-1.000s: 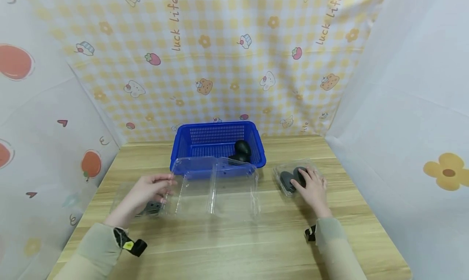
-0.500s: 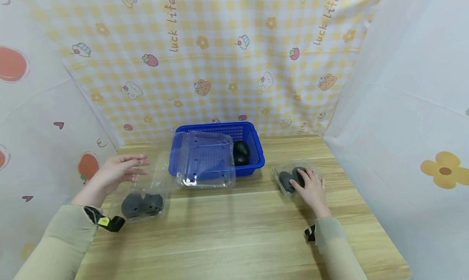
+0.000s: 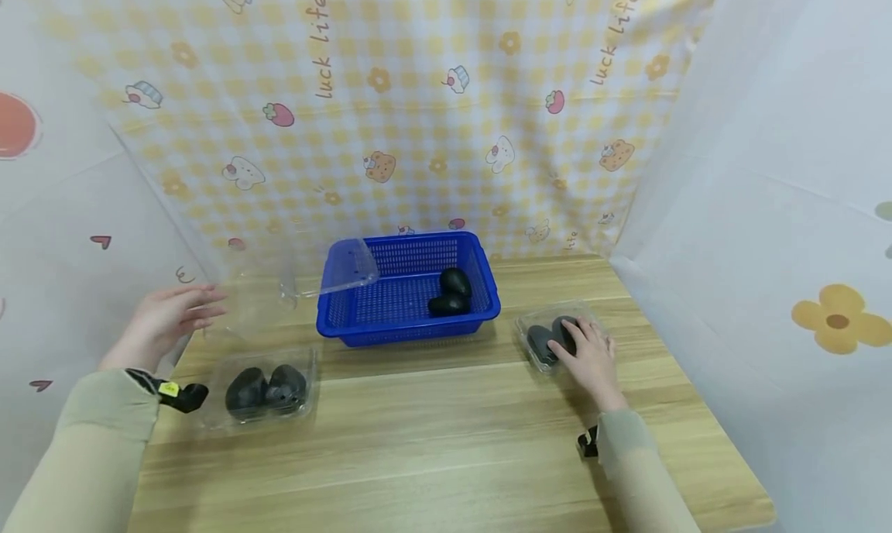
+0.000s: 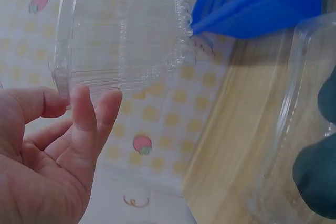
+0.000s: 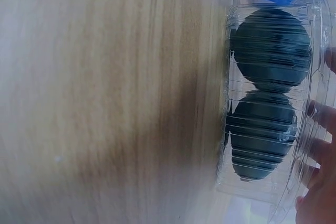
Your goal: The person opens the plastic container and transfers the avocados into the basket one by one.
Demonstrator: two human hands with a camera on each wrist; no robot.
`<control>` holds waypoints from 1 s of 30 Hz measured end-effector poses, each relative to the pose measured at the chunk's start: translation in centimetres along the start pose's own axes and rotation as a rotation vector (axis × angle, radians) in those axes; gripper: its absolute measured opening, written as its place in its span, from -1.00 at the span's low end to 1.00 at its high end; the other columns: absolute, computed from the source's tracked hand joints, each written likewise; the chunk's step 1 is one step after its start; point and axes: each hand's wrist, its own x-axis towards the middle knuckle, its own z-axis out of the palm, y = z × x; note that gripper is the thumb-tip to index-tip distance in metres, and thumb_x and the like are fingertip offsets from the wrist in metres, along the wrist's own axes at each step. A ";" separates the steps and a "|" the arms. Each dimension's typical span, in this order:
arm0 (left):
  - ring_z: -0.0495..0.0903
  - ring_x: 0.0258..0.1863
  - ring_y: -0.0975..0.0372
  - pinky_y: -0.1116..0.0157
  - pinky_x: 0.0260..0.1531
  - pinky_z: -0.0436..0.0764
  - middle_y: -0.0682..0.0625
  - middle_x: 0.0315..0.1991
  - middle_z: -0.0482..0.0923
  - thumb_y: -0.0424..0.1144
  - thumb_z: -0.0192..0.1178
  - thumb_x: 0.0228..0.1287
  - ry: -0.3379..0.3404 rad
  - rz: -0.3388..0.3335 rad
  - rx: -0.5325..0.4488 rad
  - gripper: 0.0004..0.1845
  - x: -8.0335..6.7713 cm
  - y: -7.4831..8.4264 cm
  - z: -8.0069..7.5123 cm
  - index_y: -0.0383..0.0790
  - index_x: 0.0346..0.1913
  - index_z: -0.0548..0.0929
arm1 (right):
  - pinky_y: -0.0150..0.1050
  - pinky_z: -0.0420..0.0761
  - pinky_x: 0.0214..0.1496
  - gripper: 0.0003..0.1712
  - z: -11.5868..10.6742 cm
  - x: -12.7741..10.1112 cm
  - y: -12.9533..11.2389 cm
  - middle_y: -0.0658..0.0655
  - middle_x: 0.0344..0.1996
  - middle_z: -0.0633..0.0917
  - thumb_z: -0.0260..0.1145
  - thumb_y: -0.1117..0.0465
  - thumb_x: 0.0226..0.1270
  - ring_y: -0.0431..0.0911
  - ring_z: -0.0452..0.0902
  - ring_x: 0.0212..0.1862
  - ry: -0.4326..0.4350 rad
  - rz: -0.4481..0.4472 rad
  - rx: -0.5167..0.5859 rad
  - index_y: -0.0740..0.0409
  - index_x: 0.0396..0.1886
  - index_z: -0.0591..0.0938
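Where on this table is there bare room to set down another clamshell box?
The near half of the wooden table, between both sleeves, is bare. So is the strip between the left clamshell and right clamshell. The back is crowded by the blue basket.

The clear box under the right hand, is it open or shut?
Shut. The right wrist view shows the clear box with its ribbed lid closed over two dark fruits, and the right hand resting on top.

Bright, even light, soft shadows; wrist views blurred, head view edge-warped.
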 end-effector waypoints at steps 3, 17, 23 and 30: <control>0.71 -0.33 0.25 0.37 -0.46 0.63 0.08 -0.33 0.72 -0.31 0.02 0.47 0.038 -0.020 -0.050 -0.71 0.1 -0.4 -1.0 0.04 -0.31 0.72 | 0.38 -0.16 0.34 -0.19 0.2 -0.1 0.1 0.39 0.41 0.21 0.12 -0.30 0.36 0.38 -0.06 0.42 -0.001 0.004 -0.004 0.16 0.39 0.37; 0.70 -0.47 0.23 0.38 -0.49 0.66 0.04 -0.52 0.69 -0.37 0.01 0.42 0.316 -0.158 -0.154 -0.61 0.5 -2.5 -3.9 -0.12 -0.55 0.72 | 0.37 -0.19 0.35 -0.18 0.4 0.0 0.0 0.37 0.41 0.21 0.11 -0.31 0.36 0.37 -0.07 0.42 0.010 0.006 0.013 0.15 0.39 0.37; 0.64 -0.59 0.20 0.34 -0.52 0.67 -0.02 -0.59 0.62 -0.48 0.05 0.33 0.430 -0.160 -0.242 -0.64 0.5 -3.5 -4.2 -0.17 -0.61 0.63 | 0.37 -0.17 0.35 -0.18 0.5 0.0 0.1 0.36 0.41 0.20 0.09 -0.32 0.36 0.36 -0.07 0.43 0.006 0.008 -0.003 0.14 0.40 0.36; 0.61 -0.61 0.19 0.31 -0.50 0.69 -0.02 -0.60 0.56 -0.55 0.08 0.25 0.542 -0.199 -0.267 -0.87 1.0 -4.3 -4.2 -0.27 -0.31 0.48 | 0.38 -0.19 0.35 -0.20 0.5 0.0 0.2 0.36 0.41 0.21 0.11 -0.30 0.37 0.37 -0.06 0.42 0.027 0.008 0.006 0.14 0.39 0.38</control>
